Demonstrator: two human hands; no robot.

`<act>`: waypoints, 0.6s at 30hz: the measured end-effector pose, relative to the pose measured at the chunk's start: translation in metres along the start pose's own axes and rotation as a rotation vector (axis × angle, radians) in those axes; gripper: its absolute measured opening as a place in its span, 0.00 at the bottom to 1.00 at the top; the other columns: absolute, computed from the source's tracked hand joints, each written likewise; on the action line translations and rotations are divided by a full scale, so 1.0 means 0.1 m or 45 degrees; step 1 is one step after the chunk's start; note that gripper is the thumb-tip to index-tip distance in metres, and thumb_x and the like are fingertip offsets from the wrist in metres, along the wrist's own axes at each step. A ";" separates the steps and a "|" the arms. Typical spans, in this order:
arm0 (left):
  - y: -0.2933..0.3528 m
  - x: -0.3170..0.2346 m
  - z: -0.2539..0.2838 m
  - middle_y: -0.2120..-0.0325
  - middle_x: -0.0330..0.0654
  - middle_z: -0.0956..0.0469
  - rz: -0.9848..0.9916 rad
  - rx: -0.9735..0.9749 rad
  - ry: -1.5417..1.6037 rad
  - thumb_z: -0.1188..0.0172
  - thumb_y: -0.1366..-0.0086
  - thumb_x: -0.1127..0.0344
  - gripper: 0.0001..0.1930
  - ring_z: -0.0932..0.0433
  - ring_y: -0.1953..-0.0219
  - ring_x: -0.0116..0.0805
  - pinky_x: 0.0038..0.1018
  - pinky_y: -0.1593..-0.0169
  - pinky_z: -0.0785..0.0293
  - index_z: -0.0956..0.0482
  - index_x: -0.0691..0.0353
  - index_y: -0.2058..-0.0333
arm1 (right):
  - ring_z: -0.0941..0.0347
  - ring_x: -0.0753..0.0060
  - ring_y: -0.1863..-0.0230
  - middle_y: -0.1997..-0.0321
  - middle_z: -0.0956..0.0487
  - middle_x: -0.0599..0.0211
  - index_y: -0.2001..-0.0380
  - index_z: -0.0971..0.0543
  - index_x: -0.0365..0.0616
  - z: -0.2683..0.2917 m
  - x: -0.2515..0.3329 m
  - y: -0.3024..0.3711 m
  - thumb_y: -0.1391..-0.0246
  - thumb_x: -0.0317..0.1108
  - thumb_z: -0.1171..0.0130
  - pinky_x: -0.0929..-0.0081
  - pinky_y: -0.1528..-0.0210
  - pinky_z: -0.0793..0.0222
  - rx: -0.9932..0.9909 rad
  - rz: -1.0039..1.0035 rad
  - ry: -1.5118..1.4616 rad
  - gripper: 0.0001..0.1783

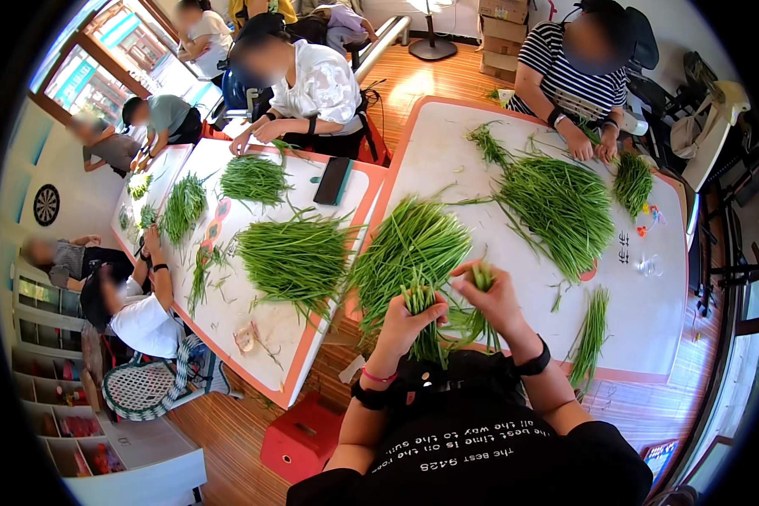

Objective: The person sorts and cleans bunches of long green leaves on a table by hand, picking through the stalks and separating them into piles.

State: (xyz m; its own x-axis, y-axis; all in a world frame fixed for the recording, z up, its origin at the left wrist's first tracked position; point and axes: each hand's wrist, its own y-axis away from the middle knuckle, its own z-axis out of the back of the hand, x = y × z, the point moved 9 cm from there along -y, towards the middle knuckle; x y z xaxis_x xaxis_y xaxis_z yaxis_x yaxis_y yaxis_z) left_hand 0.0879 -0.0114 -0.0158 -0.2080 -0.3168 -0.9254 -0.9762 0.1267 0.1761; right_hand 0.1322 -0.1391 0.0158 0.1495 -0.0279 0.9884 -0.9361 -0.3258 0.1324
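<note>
Near the front edge of the right-hand table, my left hand [409, 325] is closed around a bunch of green garlic chives [428, 344], with the cut ends standing up past my thumb. Just to its right, my right hand [496, 297] grips a thinner bunch of chives [482, 274] between thumb and fingers. The two bunches hang close together over the table edge. Right behind my left hand lies a large heap of chives [413, 244]. A small sheaf of chives [590, 337] rests by the front edge, to the right of my hands.
Across the white table [641, 312], a person in a striped shirt [569, 67] handles chives beside a big pile [557, 207]. On the left table [270, 363] lie more piles and a dark phone-like slab [333, 181]. A red stool [304, 434] stands below it; other people work around.
</note>
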 end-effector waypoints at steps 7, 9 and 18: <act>0.00 0.02 -0.11 0.76 0.38 0.24 0.043 0.068 0.032 0.42 0.43 0.73 0.05 0.26 0.73 0.25 0.21 0.69 0.29 0.26 0.68 0.68 | 0.35 0.89 0.73 0.76 0.25 0.76 0.70 0.24 0.37 -0.07 -0.03 0.02 0.49 0.27 0.43 0.88 0.72 0.38 0.028 0.042 -0.133 0.05; -0.01 -0.02 -0.01 0.75 0.39 0.23 -0.026 -0.057 0.073 0.43 0.41 0.72 0.06 0.25 0.73 0.25 0.21 0.69 0.29 0.25 0.68 0.67 | 0.36 0.89 0.74 0.75 0.25 0.76 0.71 0.25 0.38 0.09 -0.02 0.00 0.48 0.28 0.44 0.89 0.73 0.39 -0.131 0.075 -0.118 0.04; -0.05 -0.08 -0.01 0.75 0.45 0.24 0.045 0.072 0.145 0.47 0.39 0.72 0.11 0.23 0.72 0.32 0.24 0.71 0.29 0.29 0.70 0.59 | 0.40 0.86 0.80 0.80 0.35 0.80 0.69 0.26 0.41 0.12 0.03 0.00 0.50 0.32 0.42 0.87 0.77 0.44 -0.073 -0.035 -0.041 0.07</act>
State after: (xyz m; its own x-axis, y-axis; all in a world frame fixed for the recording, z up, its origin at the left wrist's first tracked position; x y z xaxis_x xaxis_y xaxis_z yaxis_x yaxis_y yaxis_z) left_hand 0.0941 -0.0105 -0.0089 -0.2507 -0.4158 -0.8742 -0.9639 0.1910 0.1856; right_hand 0.1365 -0.1506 0.0182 0.1844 -0.0509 0.9815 -0.9481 -0.2723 0.1640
